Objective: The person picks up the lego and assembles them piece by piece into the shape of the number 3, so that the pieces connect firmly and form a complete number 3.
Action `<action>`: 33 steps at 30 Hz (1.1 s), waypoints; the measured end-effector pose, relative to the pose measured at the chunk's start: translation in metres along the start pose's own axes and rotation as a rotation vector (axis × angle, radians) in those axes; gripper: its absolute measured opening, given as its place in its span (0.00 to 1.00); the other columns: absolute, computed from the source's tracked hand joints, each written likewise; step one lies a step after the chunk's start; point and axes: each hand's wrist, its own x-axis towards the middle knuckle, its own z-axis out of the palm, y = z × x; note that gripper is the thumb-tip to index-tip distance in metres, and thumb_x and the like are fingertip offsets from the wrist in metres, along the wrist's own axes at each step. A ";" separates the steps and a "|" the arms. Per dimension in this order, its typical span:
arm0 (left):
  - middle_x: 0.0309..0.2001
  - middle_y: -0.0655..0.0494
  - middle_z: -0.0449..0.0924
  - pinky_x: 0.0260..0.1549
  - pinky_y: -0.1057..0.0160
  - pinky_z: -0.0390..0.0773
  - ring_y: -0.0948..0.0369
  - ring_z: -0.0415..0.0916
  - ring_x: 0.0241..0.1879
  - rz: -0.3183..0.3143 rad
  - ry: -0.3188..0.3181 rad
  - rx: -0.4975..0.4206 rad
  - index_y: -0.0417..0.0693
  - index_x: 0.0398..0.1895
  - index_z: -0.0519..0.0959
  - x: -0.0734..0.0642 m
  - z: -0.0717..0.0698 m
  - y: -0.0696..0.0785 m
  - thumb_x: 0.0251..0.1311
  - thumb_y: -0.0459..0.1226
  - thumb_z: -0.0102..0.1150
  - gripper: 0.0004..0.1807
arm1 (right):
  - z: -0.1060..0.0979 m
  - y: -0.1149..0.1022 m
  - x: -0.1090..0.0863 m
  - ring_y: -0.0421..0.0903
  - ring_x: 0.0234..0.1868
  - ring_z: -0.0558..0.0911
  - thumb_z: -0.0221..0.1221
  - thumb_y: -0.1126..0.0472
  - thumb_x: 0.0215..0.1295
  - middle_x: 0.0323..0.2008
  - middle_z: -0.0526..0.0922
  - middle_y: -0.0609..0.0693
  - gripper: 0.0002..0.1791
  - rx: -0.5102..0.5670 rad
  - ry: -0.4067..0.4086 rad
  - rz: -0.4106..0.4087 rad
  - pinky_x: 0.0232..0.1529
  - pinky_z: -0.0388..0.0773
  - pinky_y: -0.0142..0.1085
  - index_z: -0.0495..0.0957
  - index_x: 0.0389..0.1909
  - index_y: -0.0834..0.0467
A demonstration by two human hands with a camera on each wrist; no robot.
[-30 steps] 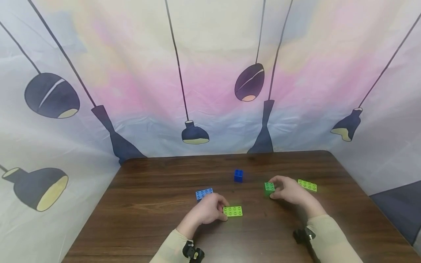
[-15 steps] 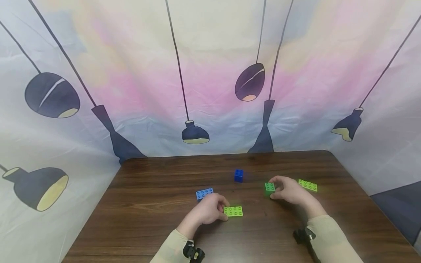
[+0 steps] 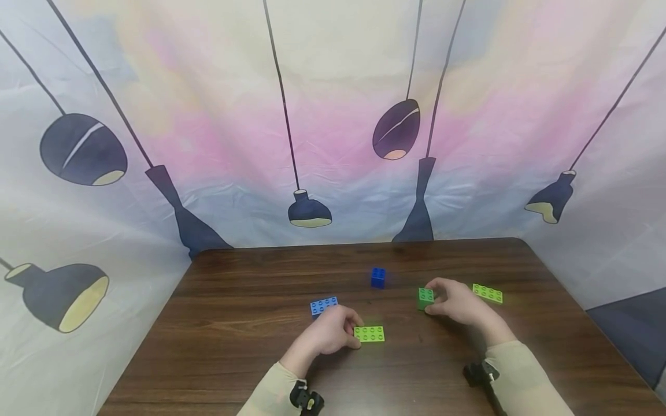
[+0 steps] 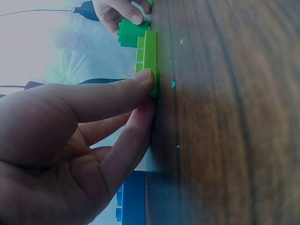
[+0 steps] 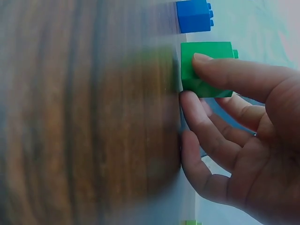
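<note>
My left hand [image 3: 330, 331] pinches the left end of a flat lime-green toy building brick [image 3: 369, 334] between thumb and fingers. In the left wrist view that brick [image 4: 150, 56] lies low along the table surface, studs facing away from the wood. Farther right, my right hand [image 3: 458, 301] holds a square green toy building brick [image 3: 425, 298] by its right side. The right wrist view shows the thumb pressed on a face of this green brick [image 5: 211, 77], with the fingers curled behind and below it. Part of the green brick is covered by the thumb.
A light blue brick [image 3: 323, 305] lies just beyond the left hand, partly hidden by it. Toward the back stands a small dark blue brick [image 3: 378, 278]. Another lime-green brick [image 3: 487, 293] is right of the right hand. The brown wooden table [image 3: 250, 277] meets a printed cloth [image 3: 343, 144] behind.
The right hand has shifted the green brick very slightly to the left. The left hand and its lime-green brick stay in place.
</note>
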 end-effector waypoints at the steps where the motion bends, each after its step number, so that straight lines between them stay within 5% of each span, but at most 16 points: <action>1: 0.28 0.59 0.77 0.31 0.64 0.73 0.62 0.73 0.30 0.000 0.001 0.001 0.41 0.43 0.87 0.000 0.000 0.000 0.50 0.26 0.81 0.17 | 0.001 0.000 0.000 0.48 0.43 0.85 0.77 0.61 0.61 0.43 0.87 0.51 0.25 0.000 -0.001 -0.005 0.41 0.82 0.47 0.80 0.56 0.61; 17: 0.29 0.57 0.78 0.31 0.63 0.74 0.61 0.74 0.30 -0.005 0.004 0.001 0.41 0.41 0.85 -0.001 0.001 0.002 0.49 0.25 0.82 0.17 | 0.016 -0.015 0.000 0.46 0.39 0.84 0.78 0.62 0.59 0.37 0.86 0.49 0.24 0.045 -0.054 -0.072 0.39 0.80 0.43 0.80 0.53 0.61; 33: 0.28 0.58 0.78 0.31 0.63 0.74 0.62 0.74 0.30 -0.006 0.004 0.010 0.42 0.40 0.85 0.001 -0.001 0.003 0.49 0.26 0.82 0.16 | 0.042 -0.038 0.002 0.44 0.42 0.86 0.77 0.59 0.61 0.43 0.86 0.47 0.24 0.026 -0.150 -0.152 0.41 0.84 0.43 0.80 0.55 0.57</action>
